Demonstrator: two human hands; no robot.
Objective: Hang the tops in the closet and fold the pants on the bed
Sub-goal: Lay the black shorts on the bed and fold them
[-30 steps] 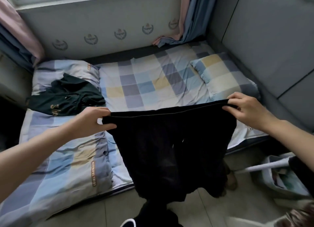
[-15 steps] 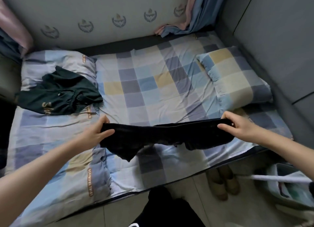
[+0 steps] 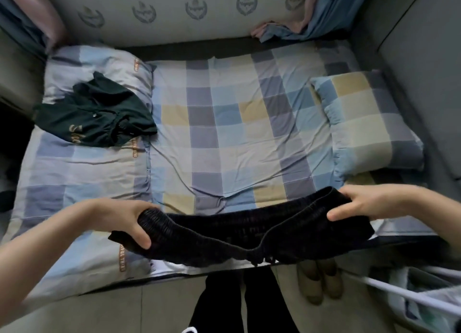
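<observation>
Both hands grip a pair of black pants (image 3: 239, 235) by the ribbed elastic waistband, one at each end. On the left hand (image 3: 124, 218) the thumb curls under the band and the fingers wrap over the top. The right hand (image 3: 361, 203) pinches the other end with its thumb on the near side. Stretched between them, the waistband sags a little in the middle, and the garment lies along the near edge of the bed (image 3: 224, 138), over the checked sheet, with part of the fabric draped over the mattress edge. How the legs of the pants are arranged below the band is hard to make out, since the dark cloth shows few folds.

Farther back on the left, a dark green top (image 3: 94, 118) with pale lettering lies crumpled, partly on a checked pillow (image 3: 99, 68). A second checked pillow (image 3: 369, 118) sits at the right side of the bed, against the grey wall panel. On the floor below the bed edge stands a pair of tan slippers (image 3: 316, 283), beside the person's dark-trousered legs (image 3: 239, 302). A white rail (image 3: 409, 297) crosses the lower right corner.
</observation>
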